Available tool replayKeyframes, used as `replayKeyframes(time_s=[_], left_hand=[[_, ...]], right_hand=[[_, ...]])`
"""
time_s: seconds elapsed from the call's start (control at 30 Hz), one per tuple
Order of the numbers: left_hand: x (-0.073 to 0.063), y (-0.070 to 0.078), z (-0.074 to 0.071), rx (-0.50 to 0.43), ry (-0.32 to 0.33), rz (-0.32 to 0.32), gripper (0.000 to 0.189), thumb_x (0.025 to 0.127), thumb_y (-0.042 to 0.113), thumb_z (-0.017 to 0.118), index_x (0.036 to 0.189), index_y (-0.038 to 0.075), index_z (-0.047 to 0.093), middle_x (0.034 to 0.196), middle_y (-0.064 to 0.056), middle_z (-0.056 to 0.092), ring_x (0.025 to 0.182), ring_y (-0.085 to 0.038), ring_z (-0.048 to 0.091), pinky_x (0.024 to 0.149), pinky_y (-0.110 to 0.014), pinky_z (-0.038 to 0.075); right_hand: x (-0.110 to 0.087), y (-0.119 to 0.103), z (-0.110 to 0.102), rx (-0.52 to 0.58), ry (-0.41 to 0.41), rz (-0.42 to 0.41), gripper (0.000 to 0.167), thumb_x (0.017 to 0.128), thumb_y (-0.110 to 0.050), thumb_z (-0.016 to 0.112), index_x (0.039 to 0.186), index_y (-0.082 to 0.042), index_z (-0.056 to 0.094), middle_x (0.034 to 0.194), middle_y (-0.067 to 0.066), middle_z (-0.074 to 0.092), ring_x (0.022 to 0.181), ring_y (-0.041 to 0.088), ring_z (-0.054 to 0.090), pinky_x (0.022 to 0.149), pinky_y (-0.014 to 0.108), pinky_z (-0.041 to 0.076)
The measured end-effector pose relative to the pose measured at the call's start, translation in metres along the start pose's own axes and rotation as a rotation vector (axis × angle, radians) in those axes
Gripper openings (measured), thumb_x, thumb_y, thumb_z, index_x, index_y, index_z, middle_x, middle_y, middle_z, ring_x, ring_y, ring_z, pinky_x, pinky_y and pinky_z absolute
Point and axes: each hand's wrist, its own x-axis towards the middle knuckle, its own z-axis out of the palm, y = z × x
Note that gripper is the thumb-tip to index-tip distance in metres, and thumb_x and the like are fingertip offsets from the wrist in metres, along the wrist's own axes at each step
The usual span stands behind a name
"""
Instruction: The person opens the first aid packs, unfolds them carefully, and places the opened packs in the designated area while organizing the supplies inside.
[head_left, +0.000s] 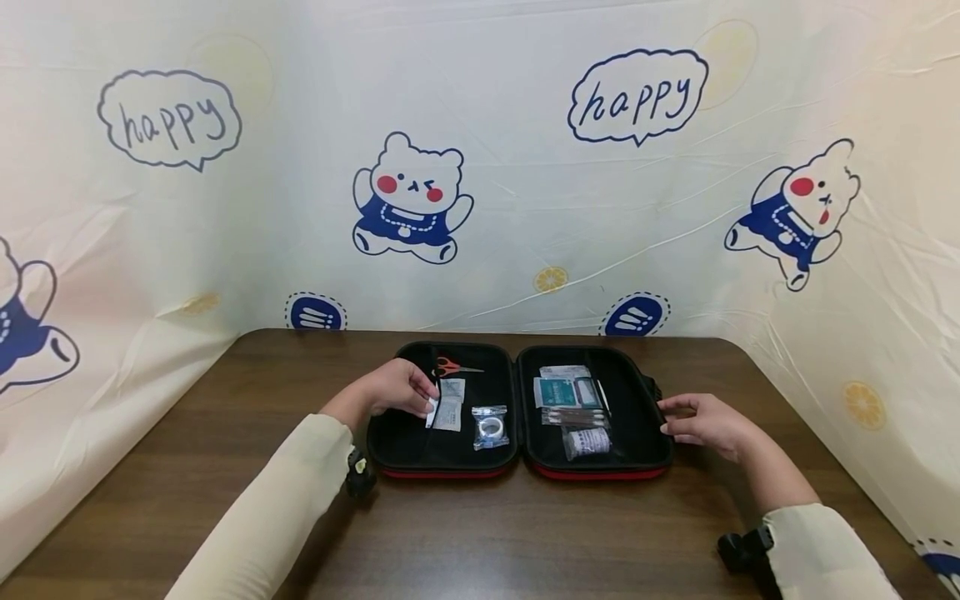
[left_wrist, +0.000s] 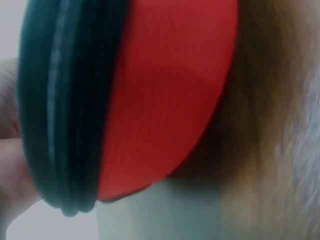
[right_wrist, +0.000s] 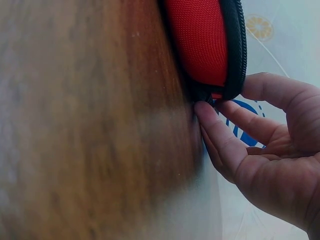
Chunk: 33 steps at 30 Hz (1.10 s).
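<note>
An open zip case [head_left: 517,458], black inside and red outside, lies flat with two halves. In its left half, my left hand [head_left: 401,387] pinches a small white packet [head_left: 431,414] beside a black elastic strap. White packets [head_left: 450,406] lie right next to its fingertips, with orange-handled scissors [head_left: 453,367] above and a clear-wrapped roll [head_left: 491,428] to the right. In the left wrist view the case's red shell [left_wrist: 170,90] hides most of that hand. With extended fingers, my right hand [head_left: 708,423] touches the case's right edge; its fingertips [right_wrist: 206,110] meet the rim near the handle.
The right half holds a teal-and-white packet [head_left: 558,392], a bag of thin sticks [head_left: 573,417], tweezers [head_left: 603,398] and a wrapped white roll [head_left: 588,442]. A brown wooden table [head_left: 525,533] carries the case. Behind hangs a printed cloth [head_left: 510,208].
</note>
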Motion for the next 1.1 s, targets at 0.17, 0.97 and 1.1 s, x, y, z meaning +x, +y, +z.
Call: replayKeyframes(time_s=[0.17, 0.97, 1.1], left_hand=[[0.003, -0.001, 0.004, -0.011, 0.013, -0.014, 0.018, 0.080, -0.010, 0.073, 0.098, -0.006, 0.067, 0.090, -0.016, 0.065, 0.074, -0.020, 0.065, 0.073, -0.034, 0.058], [0.009, 0.005, 0.014, 0.075, 0.082, -0.028, 0.018, 0.079, -0.015, 0.070, 0.087, -0.003, 0.059, 0.075, -0.011, 0.057, 0.067, -0.019, 0.064, 0.067, -0.032, 0.059], [0.009, 0.006, 0.013, 0.076, 0.071, -0.049, 0.016, 0.081, -0.013, 0.069, 0.088, -0.003, 0.060, 0.076, -0.014, 0.063, 0.067, -0.021, 0.065, 0.066, -0.032, 0.059]], right_hand=[[0.000, 0.001, -0.001, 0.001, -0.006, -0.008, 0.056, 0.089, -0.005, 0.069, 0.133, 0.017, 0.044, 0.134, 0.035, 0.042, 0.108, 0.025, 0.056, 0.087, 0.036, 0.054], [0.000, 0.001, -0.001, -0.001, -0.003, 0.004, 0.056, 0.089, -0.007, 0.070, 0.134, 0.015, 0.044, 0.135, 0.036, 0.041, 0.108, 0.027, 0.057, 0.088, 0.037, 0.054], [0.001, 0.002, -0.002, 0.000, -0.003, 0.002, 0.056, 0.089, -0.006, 0.070, 0.134, 0.015, 0.044, 0.134, 0.035, 0.043, 0.107, 0.026, 0.057, 0.088, 0.037, 0.054]])
